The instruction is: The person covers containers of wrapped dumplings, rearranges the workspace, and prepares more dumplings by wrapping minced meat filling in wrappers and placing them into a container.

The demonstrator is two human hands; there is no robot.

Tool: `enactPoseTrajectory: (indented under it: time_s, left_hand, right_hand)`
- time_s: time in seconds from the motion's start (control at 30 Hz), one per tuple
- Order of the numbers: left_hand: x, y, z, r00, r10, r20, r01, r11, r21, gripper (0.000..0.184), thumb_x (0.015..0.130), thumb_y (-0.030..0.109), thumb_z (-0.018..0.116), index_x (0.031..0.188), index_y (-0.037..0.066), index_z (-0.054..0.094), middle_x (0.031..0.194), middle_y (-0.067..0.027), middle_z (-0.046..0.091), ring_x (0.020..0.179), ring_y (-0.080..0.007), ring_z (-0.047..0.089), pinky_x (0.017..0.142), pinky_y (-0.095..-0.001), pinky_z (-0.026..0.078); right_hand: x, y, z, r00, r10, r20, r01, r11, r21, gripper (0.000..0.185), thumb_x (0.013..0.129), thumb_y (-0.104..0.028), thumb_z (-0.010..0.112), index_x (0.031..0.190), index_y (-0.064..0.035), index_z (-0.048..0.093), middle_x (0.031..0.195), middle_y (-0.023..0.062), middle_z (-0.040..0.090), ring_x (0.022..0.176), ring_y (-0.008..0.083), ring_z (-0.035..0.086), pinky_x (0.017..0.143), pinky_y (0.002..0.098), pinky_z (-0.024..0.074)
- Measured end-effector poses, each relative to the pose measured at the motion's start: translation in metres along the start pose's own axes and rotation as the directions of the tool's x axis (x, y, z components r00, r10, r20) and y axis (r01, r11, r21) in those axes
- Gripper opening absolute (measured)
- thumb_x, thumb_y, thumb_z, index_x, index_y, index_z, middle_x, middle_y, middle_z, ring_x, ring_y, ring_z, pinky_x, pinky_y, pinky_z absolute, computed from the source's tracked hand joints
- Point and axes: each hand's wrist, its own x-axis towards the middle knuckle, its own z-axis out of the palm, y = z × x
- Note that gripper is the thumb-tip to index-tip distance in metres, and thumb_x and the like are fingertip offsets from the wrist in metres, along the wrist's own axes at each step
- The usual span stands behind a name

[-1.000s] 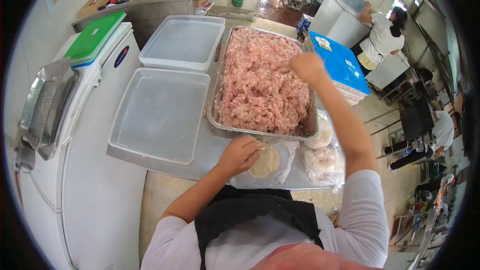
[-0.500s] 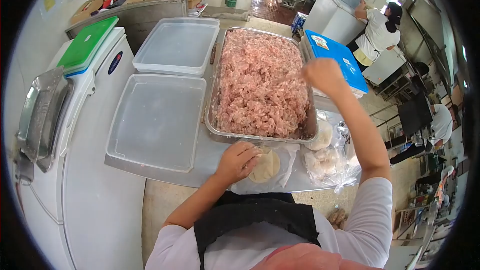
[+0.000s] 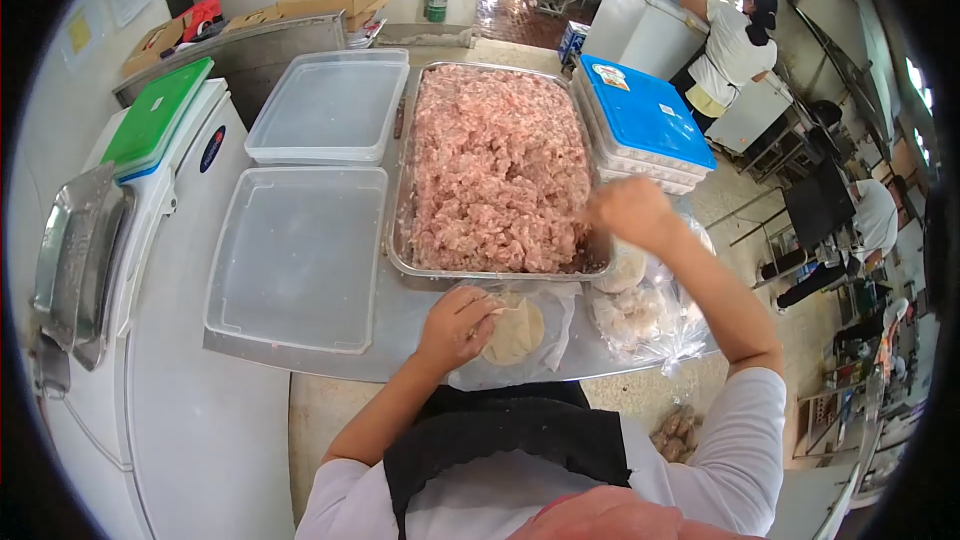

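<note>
A large metal tray [image 3: 398, 240] heaped with raw ground meat [image 3: 500, 170] stands in the middle of the table. My right hand [image 3: 635, 212] is closed above the tray's right edge, fingertips blurred against the meat; whatever it holds cannot be made out. Below the tray, near the table's front edge, round pale dough wrappers [image 3: 518, 332] lie on clear plastic. My left hand [image 3: 458, 325] is beside them on the left, thumb and fingers pinched on a wrapper's edge. Bags of more pale rounds [image 3: 638, 318] sit under my right forearm.
Left of the tray are two translucent plastic lids or boxes [image 3: 297, 260], one farther back. Stacked containers with a blue lid [image 3: 645, 110] stand at the right. A white freezer [image 3: 200, 270] borders the table's left. Another person [image 3: 730, 50] works at the back right.
My right hand has lowered slightly toward the tray's near right corner. The left hand stays at the wrappers. The whole view has shifted a little.
</note>
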Motion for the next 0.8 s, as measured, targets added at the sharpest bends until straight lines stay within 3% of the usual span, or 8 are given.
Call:
enactPoseTrajectory:
  time_s: [0.17,0.27,0.37,0.47,0.67,0.77,0.8]
  left_hand:
    - [0.004,0.001,0.003,1.0,0.003,-0.022,-0.002,0.999,0.052,0.021,0.071,-0.001,0.068,0.091,0.004,0.065,0.085,-0.0133,0.061,0.076,-0.0312,0.06,0.065,-0.0372,0.049]
    - [0.004,-0.002,0.006,1.0,0.001,-0.029,0.0,0.999,0.051,0.02,0.072,-0.001,0.067,0.091,0.003,0.065,0.085,-0.0132,0.061,0.075,-0.0309,0.06,0.064,-0.0371,0.049]
    - [0.0,-0.001,0.003,0.998,-0.02,-0.054,0.022,0.999,0.043,0.02,0.072,-0.001,0.067,0.091,0.003,0.065,0.086,-0.0133,0.061,0.075,-0.0309,0.06,0.065,-0.0372,0.049]
    - [0.0,0.0,0.002,0.998,-0.026,-0.058,0.03,0.998,0.055,0.02,0.072,0.0,0.067,0.091,0.003,0.065,0.086,-0.0135,0.061,0.076,-0.0312,0.06,0.066,-0.0373,0.049]
    - [0.0,0.002,0.003,1.0,-0.009,-0.013,0.009,1.0,0.008,0.019,0.073,0.001,0.067,0.091,0.003,0.065,0.087,-0.0137,0.061,0.076,-0.0314,0.06,0.065,-0.0373,0.049]
    - [0.001,0.0,0.001,1.0,-0.019,0.012,0.019,1.0,0.003,0.019,0.073,0.0,0.068,0.092,0.003,0.065,0.087,-0.0137,0.061,0.076,-0.031,0.06,0.065,-0.0369,0.049]
    - [0.002,0.0,0.002,0.999,-0.034,0.005,0.034,0.999,0.013,0.019,0.073,0.0,0.068,0.092,0.002,0.065,0.087,-0.0138,0.061,0.076,-0.031,0.06,0.065,-0.0368,0.049]
  right_hand:
    - [0.013,0.064,-0.014,0.964,0.261,-0.044,-0.264,0.957,-0.123,0.022,0.08,-0.027,0.062,0.065,-0.0106,0.068,0.064,0.0074,0.066,0.063,0.0256,0.067,0.055,0.0396,0.0537]
    - [0.033,0.061,0.031,0.936,0.351,0.031,-0.349,0.936,-0.048,0.021,0.081,-0.024,0.06,0.066,-0.0105,0.068,0.068,0.0095,0.068,0.067,0.0258,0.069,0.056,0.0397,0.054]
    - [0.041,0.029,0.058,0.971,0.236,0.051,-0.233,0.971,-0.055,0.017,0.08,-0.018,0.059,0.069,-0.0106,0.069,0.074,0.0108,0.069,0.071,0.0262,0.07,0.056,0.0391,0.0543]
    - [0.02,0.007,0.037,0.964,0.249,0.096,-0.253,0.967,0.027,0.013,0.079,-0.013,0.058,0.073,-0.0107,0.069,0.075,0.0095,0.069,0.07,0.0258,0.07,0.056,0.0386,0.0541]
    - [-0.024,-0.037,0.024,0.999,0.043,0.005,-0.044,0.999,0.019,0.011,0.078,-0.015,0.058,0.074,-0.0117,0.068,0.071,0.006,0.067,0.065,0.0236,0.068,0.053,0.0383,0.0526]
    - [-0.024,0.003,0.004,0.999,0.04,0.001,-0.04,0.999,0.0,0.011,0.077,-0.017,0.06,0.071,-0.0119,0.068,0.069,0.0057,0.067,0.065,0.0233,0.068,0.051,0.0386,0.0517]
    - [-0.02,0.015,-0.009,0.989,0.142,0.041,-0.138,0.987,-0.078,0.012,0.077,-0.018,0.061,0.07,-0.0121,0.068,0.069,0.0057,0.067,0.065,0.0234,0.068,0.05,0.0384,0.0511]
